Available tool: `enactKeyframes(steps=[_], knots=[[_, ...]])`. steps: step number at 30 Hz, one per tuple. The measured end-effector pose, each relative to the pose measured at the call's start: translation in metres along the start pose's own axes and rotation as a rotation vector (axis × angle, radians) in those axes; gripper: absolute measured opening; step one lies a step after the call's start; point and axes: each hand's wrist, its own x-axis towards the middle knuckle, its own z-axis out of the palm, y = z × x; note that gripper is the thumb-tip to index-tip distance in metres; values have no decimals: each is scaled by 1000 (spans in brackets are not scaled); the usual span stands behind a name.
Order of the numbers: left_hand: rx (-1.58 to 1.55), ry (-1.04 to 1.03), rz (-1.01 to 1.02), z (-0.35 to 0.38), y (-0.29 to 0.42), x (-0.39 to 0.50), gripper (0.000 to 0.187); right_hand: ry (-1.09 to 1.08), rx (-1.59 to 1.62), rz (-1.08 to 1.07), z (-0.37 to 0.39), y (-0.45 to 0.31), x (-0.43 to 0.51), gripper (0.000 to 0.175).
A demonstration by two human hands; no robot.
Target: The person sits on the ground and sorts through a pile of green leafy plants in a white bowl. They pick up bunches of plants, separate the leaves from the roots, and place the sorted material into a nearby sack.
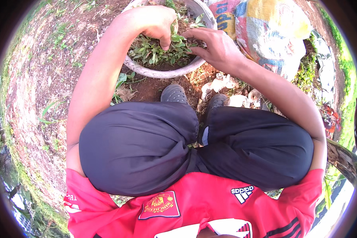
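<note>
A round, pale concrete-like planter [163,73] stands before me, with low leafy plants [154,53] and dark soil inside. My left hand [160,25] reaches over its left part, thumb pointing down into the leaves. The other fingers of that hand are mostly hidden, so whether they grip a stem is unclear. From the right, my right hand [218,44] comes over the rim. Its thumb and forefinger are apart at the edge of the foliage, and nothing is seen held between them.
Woven plastic sacks [267,29], one bearing writing, lie right of the planter. My shoes [174,93] rest on bare soil below it, between my bent knees. Crumpled pale scraps [220,83] lie near the right shoe. A piece of wood [342,157] is at the far right.
</note>
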Motion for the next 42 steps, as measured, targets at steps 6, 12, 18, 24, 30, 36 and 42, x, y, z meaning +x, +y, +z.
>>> enactKeyframes(steps=[6, 12, 18, 24, 30, 36, 42], knots=[[-208, 96, 32, 9, -27, -14, 51, 145, -15, -150, 7, 8, 11, 43], [-578, 369, -42, 44, -60, -21, 57, 20, 151, 61, 1, 13, 41, 55], [-635, 445, -58, 74, -80, -21, 63, 241, 197, 37, 4, 14, 60, 54], [-499, 540, -174, 75, -86, -31, 50, 436, -10, -288, 10, 13, 69, 38], [-445, 684, -268, 86, -71, -35, 50, 379, -235, -357, 14, 3, 64, 33], [-660, 701, -170, 99, -82, -22, 53, 332, -218, -281, 8, 12, 56, 19], [-709, 872, -77, 123, -86, -20, 48, 306, -39, -209, -5, 22, 55, 12]])
